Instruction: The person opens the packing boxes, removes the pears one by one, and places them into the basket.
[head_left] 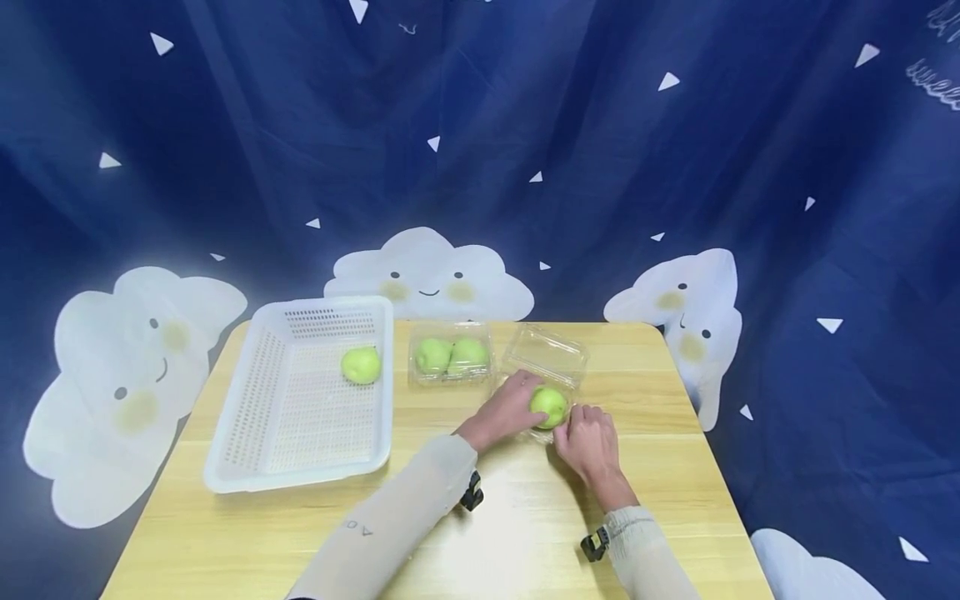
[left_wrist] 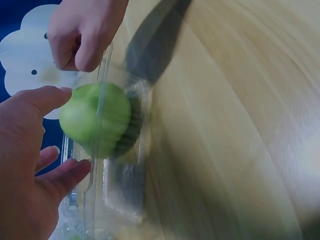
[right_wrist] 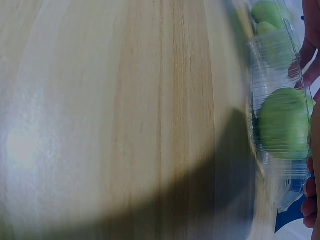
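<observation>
A green apple (head_left: 549, 407) sits in a clear plastic clamshell box (left_wrist: 122, 192) whose lid (head_left: 546, 352) stands open at the back. My left hand (head_left: 510, 410) holds this apple between thumb and fingers, from its left side. With curled fingers and thumb, my right hand (head_left: 590, 443) pinches the box's front right rim. In the right wrist view, the apple (right_wrist: 285, 122) shows through the box wall, and only a strip of the right hand (right_wrist: 311, 200) appears at the edge.
Left of the open box, a second clear box (head_left: 451, 377) contains two green apples (head_left: 468, 354). A white perforated basket (head_left: 300, 471) at the table's left holds one green apple (head_left: 362, 365). Behind the wooden table (head_left: 660, 500) hangs a blue curtain (head_left: 480, 108) with cloud prints.
</observation>
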